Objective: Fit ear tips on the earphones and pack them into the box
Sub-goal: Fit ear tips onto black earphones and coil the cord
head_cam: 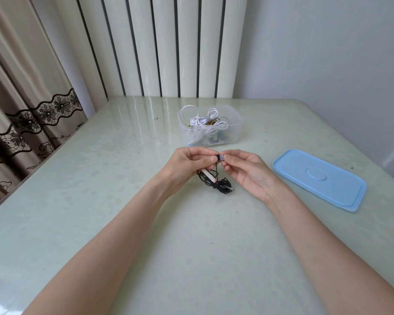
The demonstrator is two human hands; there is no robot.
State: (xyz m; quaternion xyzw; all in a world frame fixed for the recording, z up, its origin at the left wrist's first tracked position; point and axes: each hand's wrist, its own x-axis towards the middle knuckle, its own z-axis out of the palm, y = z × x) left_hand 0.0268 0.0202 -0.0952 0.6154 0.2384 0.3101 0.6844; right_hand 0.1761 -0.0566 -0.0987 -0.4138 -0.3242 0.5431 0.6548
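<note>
Off to the left a beige curtain with black lace trim hangs beside the pale green glossy surface, and behind the surface stand tall white radiator columns. Coming in from the lower left, the person's left hand is raised a little above the surface, its thumb and forefinger pinching a small black earbud, the other fingers curled in around the black earphone cable. That cable drops from the hand into a loose bundle lying on the surface just below, with a white-and-pink inline piece among the loops and the plug sticking out at the right end. Directly against the earbud, the right hand pinches a small pale ear tip between thumb and forefinger, so tip and earbud meet between the two hands; whether the tip is seated I cannot tell. Behind the hands, farther across the surface, sits the clear plastic box, open, holding a tangle of white earphones and some darker ones beneath. To the right, well apart from the box, its light blue lid lies flat on the surface, near the grey wall.
</note>
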